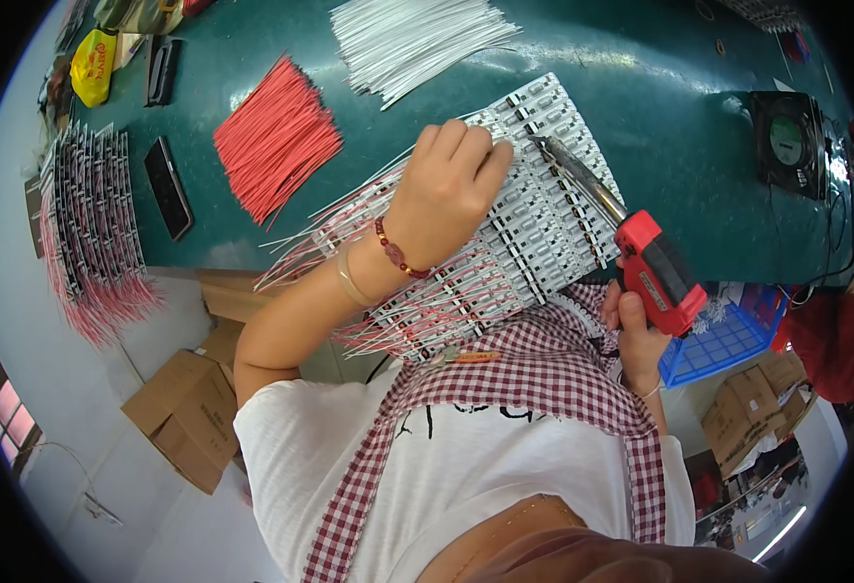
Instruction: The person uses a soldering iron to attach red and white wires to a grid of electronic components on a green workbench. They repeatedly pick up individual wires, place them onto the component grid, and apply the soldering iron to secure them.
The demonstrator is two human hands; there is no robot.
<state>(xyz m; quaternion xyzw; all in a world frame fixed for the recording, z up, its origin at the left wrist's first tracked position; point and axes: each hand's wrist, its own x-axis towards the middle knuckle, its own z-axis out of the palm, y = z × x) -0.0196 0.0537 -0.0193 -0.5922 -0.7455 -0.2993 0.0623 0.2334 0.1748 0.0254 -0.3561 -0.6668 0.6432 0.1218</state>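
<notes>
- Across the green table (680, 107) and past its near edge, I see the sheet of small boards (568, 228) lying at a slant, reaching toward the checked apron (505, 374).
- Above this sheet the left hand (451, 180) has its fingers curled together; what they pinch, if anything, is hidden from me.
- The right hand (634, 335) is closed around the red-and-black handle of the soldering tool (660, 272), whose tip points just beside the left fingers.
- Red and white wires spread from the lower-left rows, while the rows at right look bare, so I judge the step is wire soldering, partly done.
- The next move, I think, calls for a steady wire end, a short exact touch of the tip, and fingers kept away from heat.
- Red wires (276, 141) and white wires (417, 39) lie in loose piles beyond.
</notes>
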